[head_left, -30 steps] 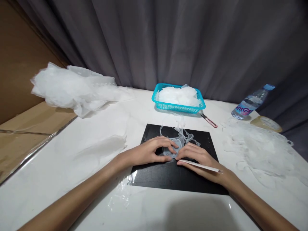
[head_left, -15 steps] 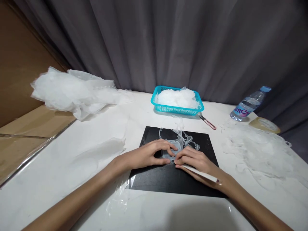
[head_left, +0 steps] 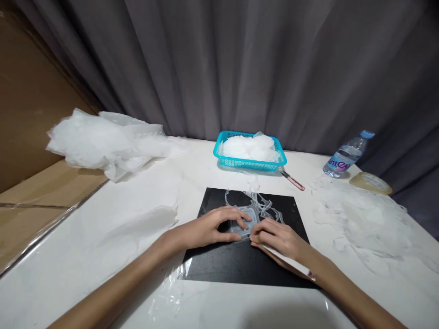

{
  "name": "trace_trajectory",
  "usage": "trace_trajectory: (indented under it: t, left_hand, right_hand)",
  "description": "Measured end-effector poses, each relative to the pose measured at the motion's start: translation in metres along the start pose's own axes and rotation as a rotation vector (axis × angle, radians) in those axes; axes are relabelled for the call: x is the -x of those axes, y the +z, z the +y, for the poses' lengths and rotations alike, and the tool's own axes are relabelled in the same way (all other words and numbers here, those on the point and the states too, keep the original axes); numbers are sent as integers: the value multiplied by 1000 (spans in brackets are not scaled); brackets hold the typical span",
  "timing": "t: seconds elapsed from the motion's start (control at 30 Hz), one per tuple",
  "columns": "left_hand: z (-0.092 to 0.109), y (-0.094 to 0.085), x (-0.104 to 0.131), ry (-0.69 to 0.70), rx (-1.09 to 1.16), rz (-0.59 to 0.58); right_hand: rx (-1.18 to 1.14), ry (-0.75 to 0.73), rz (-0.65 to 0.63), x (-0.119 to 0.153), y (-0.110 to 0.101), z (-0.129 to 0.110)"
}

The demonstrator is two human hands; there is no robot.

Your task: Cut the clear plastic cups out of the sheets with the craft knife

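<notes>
A translucent whitish sheet piece with small marks on it lies on a black board. Thin cut strips curl away from its far edge. My left hand rests on this piece from the left, thumb and fingers apart, fingertips holding it down. My right hand is closed at the piece's near right corner, gripping a slim white pen-like tool with a dark reddish mark at its rear end. Its tip is hidden under my fingers.
A blue basket of white sheer material stands at the back, thread snips beside it. To the right are a water bottle, a tape roll and a heap of sheer scraps. White sheer fabric lies bunched at left.
The view has tilted slightly, so the table items sit a little lower in the picture. My right hand has shifted slightly at the piece's edge; my left hand still presses on it.
</notes>
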State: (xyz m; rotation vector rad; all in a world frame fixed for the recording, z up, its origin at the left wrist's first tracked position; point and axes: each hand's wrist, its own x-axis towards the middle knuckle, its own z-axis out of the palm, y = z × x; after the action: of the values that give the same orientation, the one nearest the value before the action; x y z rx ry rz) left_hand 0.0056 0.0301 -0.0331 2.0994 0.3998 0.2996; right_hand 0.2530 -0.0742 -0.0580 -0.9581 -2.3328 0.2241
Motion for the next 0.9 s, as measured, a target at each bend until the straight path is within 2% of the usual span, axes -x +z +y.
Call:
trace_trajectory:
  t: [0.13,0.27,0.33,0.4,0.47,0.5,0.57,0.63,0.77,0.9]
  left_hand:
    - [0,1,-1,12,35,8]
    - [7,3,3,-52,34,43]
    - [14,2,7,-80,-19,124]
    - [23,1,11,-133,-131,256]
    - [32,2,15,-255,-224,339]
    - [35,4,16,-333,-234,334]
    - [38,12,15,-462,-180,257]
    - [38,25,11,-502,-62,219]
    - [31,48,1,-443,215,353]
    - [29,51,-3,-458,343,396]
  right_hand:
    - [128,-50,55,0,13,1]
    - [179,22,98,-1,15,-1]
    - [233,3,119,-2,16,-2]
    - [278,-45,162,-4,18,-3]
    - [300,-49,215,-5,19,-5]
    - [304,-38,237,-6,20,-6]
    - [309,-18,266,-6,20,-9]
    - [309,-6,281,-7,21,-11]
    - [292,20,306,-7,24,-13]
    - [255,28,301,-8,25,-13]
